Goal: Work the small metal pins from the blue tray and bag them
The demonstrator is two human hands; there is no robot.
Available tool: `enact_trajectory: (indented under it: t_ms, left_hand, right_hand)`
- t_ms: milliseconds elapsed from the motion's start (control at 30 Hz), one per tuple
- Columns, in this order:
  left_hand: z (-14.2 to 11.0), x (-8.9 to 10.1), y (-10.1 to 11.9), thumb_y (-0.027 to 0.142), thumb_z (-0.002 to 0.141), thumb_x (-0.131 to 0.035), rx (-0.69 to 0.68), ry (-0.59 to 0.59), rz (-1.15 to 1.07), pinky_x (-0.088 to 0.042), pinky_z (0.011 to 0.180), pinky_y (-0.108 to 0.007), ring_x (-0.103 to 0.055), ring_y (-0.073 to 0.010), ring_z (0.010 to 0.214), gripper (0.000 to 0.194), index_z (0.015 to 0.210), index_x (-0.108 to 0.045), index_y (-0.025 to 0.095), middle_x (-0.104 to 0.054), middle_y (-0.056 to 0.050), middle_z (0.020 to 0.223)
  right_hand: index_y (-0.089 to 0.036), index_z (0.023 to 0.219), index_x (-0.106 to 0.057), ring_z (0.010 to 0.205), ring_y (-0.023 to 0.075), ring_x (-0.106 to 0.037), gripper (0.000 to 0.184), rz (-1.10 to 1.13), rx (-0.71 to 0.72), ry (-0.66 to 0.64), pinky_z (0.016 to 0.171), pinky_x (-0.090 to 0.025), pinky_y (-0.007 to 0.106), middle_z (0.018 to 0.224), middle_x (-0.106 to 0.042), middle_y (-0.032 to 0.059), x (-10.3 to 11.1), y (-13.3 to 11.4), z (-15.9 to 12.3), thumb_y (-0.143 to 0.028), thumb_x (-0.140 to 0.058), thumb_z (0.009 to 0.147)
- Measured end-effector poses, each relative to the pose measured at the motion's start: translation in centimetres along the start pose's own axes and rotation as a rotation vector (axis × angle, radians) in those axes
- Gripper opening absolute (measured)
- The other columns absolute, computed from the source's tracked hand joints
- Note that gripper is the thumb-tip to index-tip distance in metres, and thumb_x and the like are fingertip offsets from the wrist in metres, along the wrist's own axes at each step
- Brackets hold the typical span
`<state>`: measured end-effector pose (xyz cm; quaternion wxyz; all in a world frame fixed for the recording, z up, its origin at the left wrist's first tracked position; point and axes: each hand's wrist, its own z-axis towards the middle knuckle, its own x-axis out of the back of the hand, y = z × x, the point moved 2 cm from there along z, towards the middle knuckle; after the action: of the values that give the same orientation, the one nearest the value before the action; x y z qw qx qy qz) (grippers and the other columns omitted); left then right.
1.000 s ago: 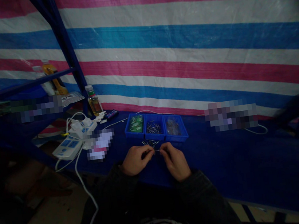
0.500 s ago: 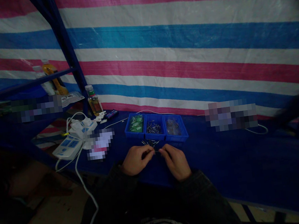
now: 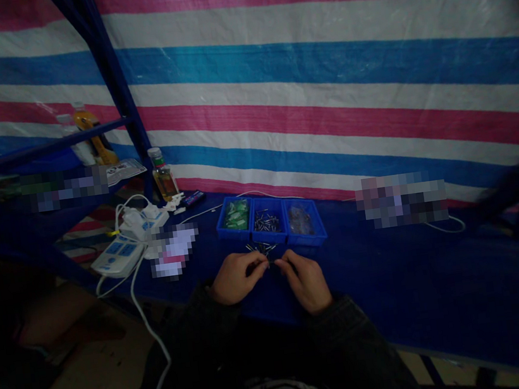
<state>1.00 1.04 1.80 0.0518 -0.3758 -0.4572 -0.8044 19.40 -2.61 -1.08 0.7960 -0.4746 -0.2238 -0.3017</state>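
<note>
My left hand [image 3: 239, 277] is closed in a pinch, its thumb and forefinger meeting on a small thin piece [image 3: 271, 262] whose kind is too small to tell. From the other side my right hand [image 3: 306, 279] pinches toward the same piece, fingertips only a short gap from the left ones. Just beyond the fingertips lies a loose pile of thin dark metal pins [image 3: 261, 247] on the blue table [image 3: 377, 287]. Behind it stand three joined blue bins: the left bin [image 3: 235, 234] holds green packets, the middle bin [image 3: 269, 238] similar metal pins, the right bin [image 3: 307, 240] clear plastic pieces.
Left of the bins lie a blurred-out phone-like object [image 3: 174, 251] and white power strips [image 3: 117, 256] with cables. A bottle [image 3: 164, 176] stands by the blue frame post [image 3: 117, 79]. Another person's arm [image 3: 60, 317] is at the left. A striped sheet [image 3: 321, 84] hangs behind.
My two hands stay almost in place, with only a slight shift of the right fingertips. At the left, the other person's arm has moved toward the table.
</note>
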Motion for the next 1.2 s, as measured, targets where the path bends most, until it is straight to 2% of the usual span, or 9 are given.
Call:
enact_trajectory:
  t_ms: [267, 833, 1200]
  left_hand:
    - [-0.04, -0.07, 0.01, 0.025, 0.097, -0.056, 0.007, 0.000, 0.000, -0.039, 0.060, -0.020, -0.055, -0.0102, 0.058, 0.019, 0.087, -0.069, 0.017, -0.067, 0.001, 0.068]
    - [-0.07, -0.11, -0.31, 0.026, 0.095, -0.058, 0.011, -0.004, 0.002, -0.037, 0.058, -0.020, -0.054, -0.0108, 0.060, 0.016, 0.087, -0.068, 0.017, -0.064, 0.001, 0.068]
    - [-0.02, -0.32, -0.23, 0.025, 0.094, -0.059, -0.018, -0.044, -0.005, -0.039, 0.059, -0.021, -0.059, -0.0117, 0.063, 0.016, 0.092, -0.073, 0.017, -0.069, -0.001, 0.073]
  right_hand:
    - [-0.023, 0.067, -0.050, 0.054, 0.0132, -0.055, 0.045, -0.005, -0.007, -0.022, 0.060, -0.037, 0.025, 0.059, -0.056, -0.0021, 0.14, -0.10, -0.03, -0.044, -0.039, 0.106]
    - [-0.022, 0.093, -0.063, 0.074, 0.0188, -0.066, 0.017, 0.122, 0.060, 0.030, 0.070, -0.048, 0.028, 0.082, -0.069, 0.0036, 0.15, -0.18, -0.03, -0.027, -0.049, 0.100]
    - [-0.023, 0.090, -0.063, 0.080, 0.0192, -0.067, 0.019, 0.189, 0.120, -0.041, 0.076, -0.050, 0.030, 0.087, -0.070, 0.0043, -0.13, -0.63, -0.13, -0.022, -0.047, 0.100]
